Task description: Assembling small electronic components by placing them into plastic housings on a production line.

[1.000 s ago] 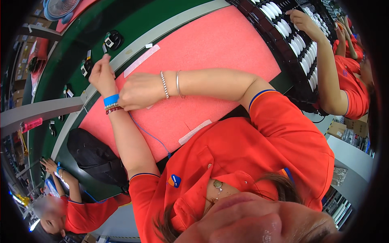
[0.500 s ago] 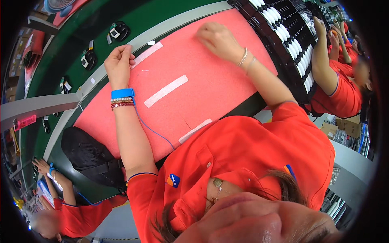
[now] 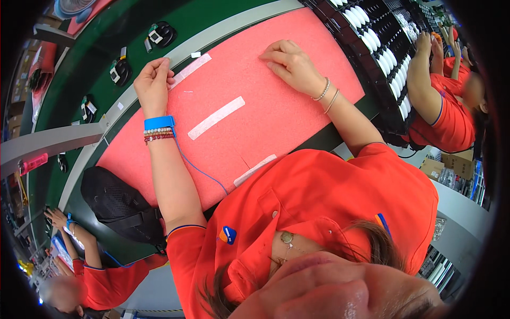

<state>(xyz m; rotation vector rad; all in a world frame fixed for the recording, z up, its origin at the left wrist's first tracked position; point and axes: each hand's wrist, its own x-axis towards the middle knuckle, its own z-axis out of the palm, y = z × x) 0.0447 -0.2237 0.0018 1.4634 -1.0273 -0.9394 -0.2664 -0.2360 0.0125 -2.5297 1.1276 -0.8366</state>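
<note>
A pink foam mat (image 3: 223,154) covers the work surface before me. At its far left edge, my left hand (image 3: 153,87) is closed, thumb against the fingers; whatever they pinch is hidden. A blue wrist strap (image 3: 159,123) circles that wrist, its thin cord running back across the mat. My right hand (image 3: 295,68) hovers over the far right part of the mat, fingers bent but apart, nothing visible in them. Pale tape strips lie on the mat: one strip (image 3: 217,118) in the middle, another strip (image 3: 192,69) beside my left fingertips.
Beyond the mat's rail runs a green conveyor belt (image 3: 79,64) carrying small black-cabled electronic parts (image 3: 161,35). Black trays of white oval pieces (image 3: 372,38) stand at right. A black mesh bag (image 3: 118,204) sits at left. Co-workers in red (image 3: 443,114) are on both sides.
My right hand has come slightly nearer and right, its fingers spreading from a blurred curl. My left hand has barely shifted. The parts on the belt have slid up and to the right.
</note>
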